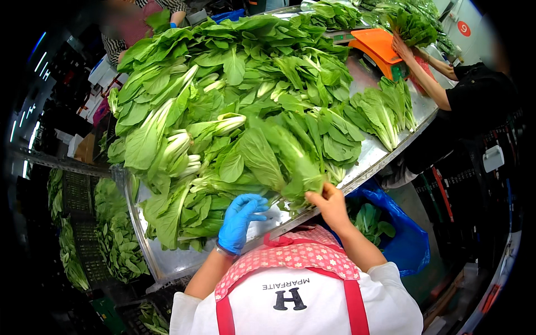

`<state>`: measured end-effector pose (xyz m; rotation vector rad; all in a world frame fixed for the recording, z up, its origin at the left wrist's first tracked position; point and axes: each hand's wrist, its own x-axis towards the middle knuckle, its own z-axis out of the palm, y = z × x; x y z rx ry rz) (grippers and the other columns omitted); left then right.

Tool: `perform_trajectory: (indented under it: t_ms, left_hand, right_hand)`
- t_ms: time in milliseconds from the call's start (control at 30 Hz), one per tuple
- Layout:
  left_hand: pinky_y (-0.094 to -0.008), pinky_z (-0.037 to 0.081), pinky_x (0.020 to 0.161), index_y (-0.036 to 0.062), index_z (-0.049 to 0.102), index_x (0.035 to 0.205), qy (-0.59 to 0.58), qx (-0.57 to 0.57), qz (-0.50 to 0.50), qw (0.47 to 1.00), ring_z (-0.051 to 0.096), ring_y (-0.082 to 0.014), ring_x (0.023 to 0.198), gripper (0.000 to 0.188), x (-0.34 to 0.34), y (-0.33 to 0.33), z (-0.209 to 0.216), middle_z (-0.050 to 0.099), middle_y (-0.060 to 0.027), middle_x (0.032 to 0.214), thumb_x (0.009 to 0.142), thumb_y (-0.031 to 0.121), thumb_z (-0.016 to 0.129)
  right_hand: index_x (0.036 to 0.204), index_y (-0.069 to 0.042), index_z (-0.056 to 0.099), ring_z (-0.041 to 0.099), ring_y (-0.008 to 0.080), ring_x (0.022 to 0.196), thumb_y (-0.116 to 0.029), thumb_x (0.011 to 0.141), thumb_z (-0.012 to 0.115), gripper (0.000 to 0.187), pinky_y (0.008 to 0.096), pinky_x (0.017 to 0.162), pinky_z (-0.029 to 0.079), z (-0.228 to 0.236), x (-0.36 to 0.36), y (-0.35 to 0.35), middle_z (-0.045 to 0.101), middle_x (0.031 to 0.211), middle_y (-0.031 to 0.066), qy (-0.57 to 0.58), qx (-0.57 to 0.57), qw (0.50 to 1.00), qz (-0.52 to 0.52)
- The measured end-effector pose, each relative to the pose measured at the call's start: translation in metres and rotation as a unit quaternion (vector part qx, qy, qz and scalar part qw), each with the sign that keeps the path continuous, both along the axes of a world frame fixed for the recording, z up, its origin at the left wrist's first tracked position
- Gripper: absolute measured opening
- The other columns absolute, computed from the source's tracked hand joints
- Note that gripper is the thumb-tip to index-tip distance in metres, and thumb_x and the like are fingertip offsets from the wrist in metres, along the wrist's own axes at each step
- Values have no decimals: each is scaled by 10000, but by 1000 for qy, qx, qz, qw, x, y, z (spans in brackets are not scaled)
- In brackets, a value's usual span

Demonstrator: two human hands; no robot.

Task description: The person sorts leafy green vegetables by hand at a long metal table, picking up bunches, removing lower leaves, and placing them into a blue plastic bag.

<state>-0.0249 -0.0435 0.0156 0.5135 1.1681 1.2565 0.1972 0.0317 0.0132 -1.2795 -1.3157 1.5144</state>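
A big pile of leafy greens with pale stalks, resembling bok choy [148,131], covers the metal table [363,159]. My right hand [333,207], bare, pinches a bok choy [296,167] by its leafy end at the table's near edge; that bunch is partly smeared by motion. My left hand [240,220], in a blue glove, hovers beside the near side of the pile. Its fingers are a little bent and apart, with nothing seen between them. A smaller bunch of the greens [382,114] lies apart on the right of the table.
At the far right, a co-worker's hands hold greens [413,28] by an orange scale [377,47]. Another person [145,22] stands at the far left. A blue bag [410,240] with leaves sits below the table on my right. Crates of greens [114,229] stand at left.
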Motion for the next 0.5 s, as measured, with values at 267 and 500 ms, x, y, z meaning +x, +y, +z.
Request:
perform_trajectory:
  t_ms: [267,500]
  left_hand:
    - [-312,498,787,36,550,1089,-62,11,-132,989,615,-197,923,216,-24,-19,2,616,-100,1054,915,165,553]
    - [-309,487,812,26,533,1161,-59,68,-171,981,576,-171,999,300,-25,-3,3,592,-88,1106,890,143,588]
  right_hand:
    - [967,-10,571,552,130,638,-178,858,632,209,253,542,423,33,-38,-4,595,812,41,90,-7,991,-95]
    - [1107,-26,531,588,162,768,-239,904,594,301,302,618,461,10,-37,-24,614,955,57,335,-34,941,-16]
